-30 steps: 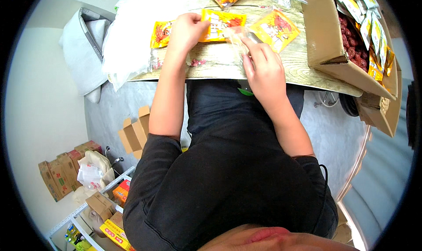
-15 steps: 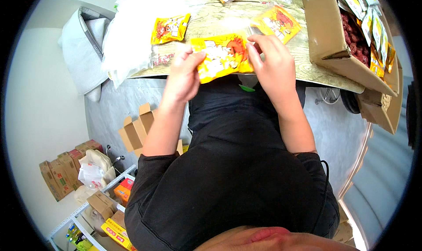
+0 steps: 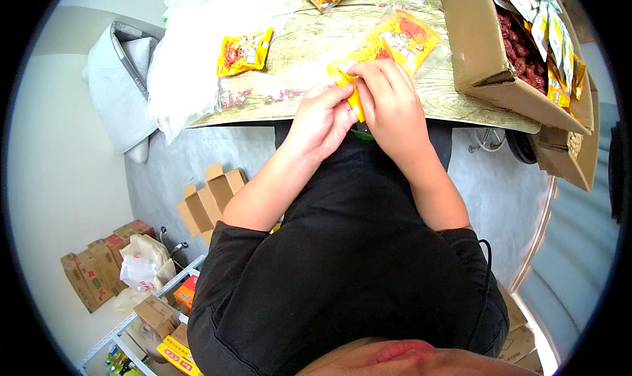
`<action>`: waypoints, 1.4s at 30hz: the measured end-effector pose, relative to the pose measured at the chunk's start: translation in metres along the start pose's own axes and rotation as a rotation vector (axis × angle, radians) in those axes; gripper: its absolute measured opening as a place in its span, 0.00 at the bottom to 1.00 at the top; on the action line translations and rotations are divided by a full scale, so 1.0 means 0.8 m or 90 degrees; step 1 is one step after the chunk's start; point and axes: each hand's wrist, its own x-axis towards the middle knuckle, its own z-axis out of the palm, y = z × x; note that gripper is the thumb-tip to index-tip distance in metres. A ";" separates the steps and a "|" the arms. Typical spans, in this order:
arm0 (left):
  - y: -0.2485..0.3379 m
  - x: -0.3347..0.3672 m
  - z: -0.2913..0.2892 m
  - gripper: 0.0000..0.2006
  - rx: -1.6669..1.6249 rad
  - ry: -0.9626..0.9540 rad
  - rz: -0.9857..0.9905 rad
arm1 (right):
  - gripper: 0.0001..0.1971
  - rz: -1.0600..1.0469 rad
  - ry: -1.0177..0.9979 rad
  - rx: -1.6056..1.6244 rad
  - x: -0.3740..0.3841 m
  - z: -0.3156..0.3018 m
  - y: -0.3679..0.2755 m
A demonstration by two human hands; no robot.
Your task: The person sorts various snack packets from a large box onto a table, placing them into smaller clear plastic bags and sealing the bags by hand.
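The packets [image 3: 245,52] are yellow, printed red and white; the desk [image 3: 309,37] pale wood-grained, the dried fruit [image 3: 520,50] dark red, the shirt [image 3: 355,257] black.

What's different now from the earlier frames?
The middle yellow packet was lifted off the table, drawn toward the body and turned, its printed face now mostly hidden. The left hand holds it, shifted right beside the right hand, which grips it too. The left-hand packet and the cardboard box stayed put.

The left grip [image 3: 322,119] and right grip [image 3: 395,104] pinch a yellow packet [image 3: 356,103] near the table [image 3: 313,37], left of a cardboard box [image 3: 473,37].
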 end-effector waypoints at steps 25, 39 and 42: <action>-0.022 0.049 0.025 0.13 0.138 0.002 0.116 | 0.08 -0.044 0.037 0.014 0.004 -0.018 0.000; -0.024 0.071 0.011 0.15 0.074 -0.050 0.023 | 0.09 -0.047 0.025 -0.007 0.002 -0.012 0.002; -0.017 0.067 0.022 0.16 0.106 -0.084 -0.018 | 0.09 -0.065 0.040 0.015 0.002 -0.008 0.007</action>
